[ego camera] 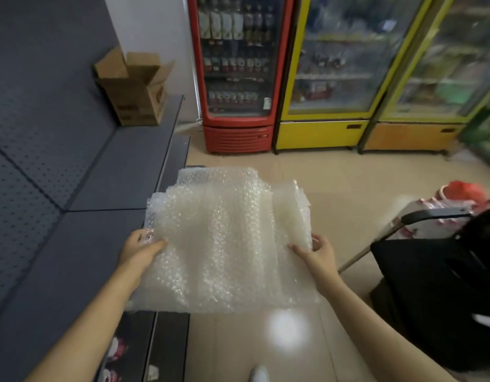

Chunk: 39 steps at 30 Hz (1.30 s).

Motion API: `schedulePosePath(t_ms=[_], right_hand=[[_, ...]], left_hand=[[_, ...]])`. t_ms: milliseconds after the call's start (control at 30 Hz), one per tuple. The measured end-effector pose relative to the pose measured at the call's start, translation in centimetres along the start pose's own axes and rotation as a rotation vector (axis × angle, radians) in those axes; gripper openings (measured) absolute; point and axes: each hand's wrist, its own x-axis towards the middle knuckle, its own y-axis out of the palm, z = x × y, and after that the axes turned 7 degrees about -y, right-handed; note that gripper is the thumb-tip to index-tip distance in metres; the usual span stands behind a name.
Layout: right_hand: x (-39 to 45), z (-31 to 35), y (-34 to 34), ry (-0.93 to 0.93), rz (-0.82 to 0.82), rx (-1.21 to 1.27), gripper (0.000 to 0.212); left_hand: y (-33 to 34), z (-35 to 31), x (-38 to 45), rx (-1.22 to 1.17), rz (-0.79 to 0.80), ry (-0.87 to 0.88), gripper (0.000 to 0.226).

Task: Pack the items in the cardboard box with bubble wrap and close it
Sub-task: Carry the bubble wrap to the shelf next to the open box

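Both hands, left hand (140,244) and right hand (319,250), have fingers pinching a crinkly clear bubble wrap sheet (224,238); open brown cardboard box (133,89) sits well apart on the grey table (73,244).

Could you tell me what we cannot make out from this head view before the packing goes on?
- Inside of the cardboard box: hidden by its raised flaps and walls, so its contents are unknown.
- Items to pack: none identifiable in view.
- Floor under the bubble wrap, held by the left hand and right hand: covered.
- Labels in the red fridge: blurred.
- Black bag: cut by the right edge.
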Motion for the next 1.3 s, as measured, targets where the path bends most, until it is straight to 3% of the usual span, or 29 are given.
schedulePosePath(t_ms=[100, 300, 633, 1300], right_hand=[[3.1, 0.7, -1.2, -0.015, -0.020, 0.011, 0.051], [8.9, 1.9, -2.3, -0.029, -0.017, 0.036, 0.051], [19.4, 3.8, 1.1, -0.013, -0.024, 0.063, 0.053], [43.0, 8.3, 10.9, 0.001, 0.046, -0.046, 0.051]], left_hand=[[2.8, -2.6, 1.2, 0.006, 0.005, 0.038, 0.046], [6.9, -7.0, 3.0, -0.010, -0.005, 0.139, 0.044], [10.5, -12.9, 11.2, 0.047, 0.059, 0.164, 0.042], [16.1, -25.6, 30.9, 0.020, 0.036, 0.052, 0.052]])
